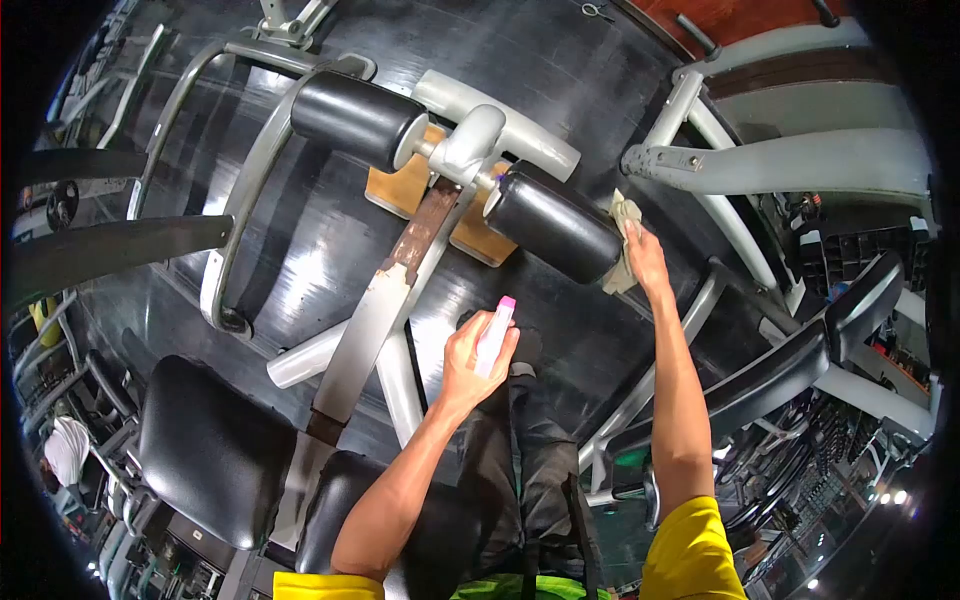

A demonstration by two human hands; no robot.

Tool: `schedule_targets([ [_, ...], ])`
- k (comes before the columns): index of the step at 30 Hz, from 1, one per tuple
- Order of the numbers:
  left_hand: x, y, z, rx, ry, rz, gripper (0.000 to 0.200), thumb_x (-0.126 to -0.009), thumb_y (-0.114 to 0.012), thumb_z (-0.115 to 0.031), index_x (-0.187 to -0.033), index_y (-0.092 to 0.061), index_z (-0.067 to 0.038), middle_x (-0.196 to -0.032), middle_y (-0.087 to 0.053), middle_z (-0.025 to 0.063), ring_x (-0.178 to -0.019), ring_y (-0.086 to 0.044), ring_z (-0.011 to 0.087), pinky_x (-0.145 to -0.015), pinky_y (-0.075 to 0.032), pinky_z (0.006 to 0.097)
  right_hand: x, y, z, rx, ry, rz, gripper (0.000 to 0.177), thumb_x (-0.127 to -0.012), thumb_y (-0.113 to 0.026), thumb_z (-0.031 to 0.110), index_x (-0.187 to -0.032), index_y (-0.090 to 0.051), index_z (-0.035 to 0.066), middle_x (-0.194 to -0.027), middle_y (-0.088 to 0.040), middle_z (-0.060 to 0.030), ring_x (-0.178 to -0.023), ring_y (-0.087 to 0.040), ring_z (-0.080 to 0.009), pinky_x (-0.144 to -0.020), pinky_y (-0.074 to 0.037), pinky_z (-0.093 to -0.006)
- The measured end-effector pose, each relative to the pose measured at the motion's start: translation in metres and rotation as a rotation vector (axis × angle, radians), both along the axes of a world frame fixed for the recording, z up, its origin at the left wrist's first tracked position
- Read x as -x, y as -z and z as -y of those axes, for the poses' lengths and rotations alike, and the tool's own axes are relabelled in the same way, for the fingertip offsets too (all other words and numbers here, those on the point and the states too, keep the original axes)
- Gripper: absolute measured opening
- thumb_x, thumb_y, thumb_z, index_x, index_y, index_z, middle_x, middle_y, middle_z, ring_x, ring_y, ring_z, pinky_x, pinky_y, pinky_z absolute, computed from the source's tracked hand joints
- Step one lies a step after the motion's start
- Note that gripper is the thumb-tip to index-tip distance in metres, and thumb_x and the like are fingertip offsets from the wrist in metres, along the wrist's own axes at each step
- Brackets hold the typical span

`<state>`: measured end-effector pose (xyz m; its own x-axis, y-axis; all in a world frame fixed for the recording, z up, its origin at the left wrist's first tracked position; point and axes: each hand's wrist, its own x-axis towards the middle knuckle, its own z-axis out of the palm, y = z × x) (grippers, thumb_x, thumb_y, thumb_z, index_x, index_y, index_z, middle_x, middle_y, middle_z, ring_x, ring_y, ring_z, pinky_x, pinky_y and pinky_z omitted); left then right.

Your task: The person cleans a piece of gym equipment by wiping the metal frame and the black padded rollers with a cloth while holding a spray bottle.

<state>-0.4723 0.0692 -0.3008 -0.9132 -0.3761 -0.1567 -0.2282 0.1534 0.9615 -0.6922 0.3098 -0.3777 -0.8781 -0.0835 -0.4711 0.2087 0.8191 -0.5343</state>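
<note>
My left hand is wrapped round a small white bottle with a pink top, held over the dark floor near my legs. In my right hand is a pale beige cloth, pressed against the outer end of a black padded roller. A second black roller sits on the other side of the grey metal post. Below them runs a grey beam with a worn brown stretch near its upper end.
Black seat pads lie at the lower left. Curved metal bars stand at the left. A thick grey machine arm and a black padded bench are on the right. Wooden plates rest under the rollers.
</note>
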Motion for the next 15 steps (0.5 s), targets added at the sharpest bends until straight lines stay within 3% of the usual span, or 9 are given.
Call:
schedule_targets([
  [5, 0.000, -0.004, 0.000, -0.012, 0.013, 0.032, 0.009, -0.088, -0.071, -0.003, -0.092, -0.064, 0.000, -0.069, -0.062, 0.0045, -0.059, -0.060, 0.0086, -0.053, -0.045, 0.0254, 0.016, -0.040, 0.028, -0.279, -0.131, -0.070, 0.052, -0.101, -0.049, 0.043, -0.126, -0.060, -0.002, -0.115, -0.064, -0.0303, -0.113, -0.060, -0.0455, -0.094, -0.047, -0.0479],
  [7, 0.000, -0.005, 0.000, 0.024, 0.007, 0.008, 0.009, -0.086, -0.071, -0.002, -0.090, -0.064, 0.001, -0.070, -0.063, 0.0059, -0.061, -0.061, 0.0108, -0.055, -0.047, 0.0269, 0.026, -0.056, 0.053, -0.165, -0.087, -0.292, 0.045, -0.100, -0.052, 0.037, -0.120, -0.062, -0.002, -0.112, -0.065, -0.0295, -0.110, -0.061, -0.0446, -0.090, -0.048, -0.0492],
  [8, 0.000, -0.005, 0.000, 0.026, -0.002, 0.007, 0.009, -0.086, -0.071, -0.002, -0.090, -0.064, 0.001, -0.070, -0.063, 0.0059, -0.061, -0.061, 0.0108, -0.055, -0.047, 0.0269, 0.027, -0.037, 0.060, -0.078, -0.058, -0.546, 0.039, -0.101, -0.052, 0.034, -0.112, -0.062, -0.002, -0.109, -0.065, -0.0262, -0.104, -0.062, -0.0446, -0.087, -0.049, -0.0492],
  [9, -0.001, -0.005, 0.001, 0.022, 0.010, 0.034, 0.009, -0.086, -0.072, -0.003, -0.090, -0.064, 0.001, -0.070, -0.064, 0.0064, -0.061, -0.062, 0.0117, -0.056, -0.048, 0.0276, 0.025, -0.062, 0.087, 0.033, -0.032, -0.454, 0.035, -0.100, -0.053, 0.031, -0.107, -0.062, -0.002, -0.108, -0.065, -0.0233, -0.102, -0.062, -0.0440, -0.086, -0.049, -0.0488],
  [11, 0.000, -0.006, 0.002, 0.020, 0.015, 0.058, 0.010, -0.086, -0.072, -0.003, -0.090, -0.064, 0.001, -0.070, -0.064, 0.0070, -0.061, -0.062, 0.0126, -0.057, -0.048, 0.0283, 0.016, -0.043, 0.112, 0.030, -0.093, -0.559, 0.035, -0.100, -0.052, 0.031, -0.111, -0.061, -0.001, -0.105, -0.065, -0.0214, -0.101, -0.061, -0.0426, -0.086, -0.049, -0.0478],
  [13, 0.001, -0.006, 0.006, 0.065, 0.012, 0.040, 0.009, -0.086, -0.071, -0.003, -0.091, -0.064, 0.000, -0.071, -0.064, 0.0057, -0.062, -0.062, 0.0107, -0.056, -0.048, 0.0273, 0.005, -0.027, 0.129, -0.158, -0.122, -0.422, 0.035, -0.100, -0.052, 0.031, -0.114, -0.060, 0.000, -0.109, -0.064, -0.0216, -0.103, -0.061, -0.0415, -0.086, -0.049, -0.0473],
  [15, 0.001, -0.006, 0.010, 0.042, -0.023, 0.067, 0.009, -0.086, -0.071, -0.003, -0.091, -0.064, 0.000, -0.071, -0.064, 0.0049, -0.061, -0.061, 0.0097, -0.056, -0.047, 0.0267, 0.008, -0.021, 0.132, -0.139, -0.116, -0.396, 0.036, -0.101, -0.051, 0.031, -0.118, -0.058, -0.001, -0.112, -0.063, -0.0210, -0.105, -0.061, -0.0404, -0.088, -0.048, -0.0464],
])
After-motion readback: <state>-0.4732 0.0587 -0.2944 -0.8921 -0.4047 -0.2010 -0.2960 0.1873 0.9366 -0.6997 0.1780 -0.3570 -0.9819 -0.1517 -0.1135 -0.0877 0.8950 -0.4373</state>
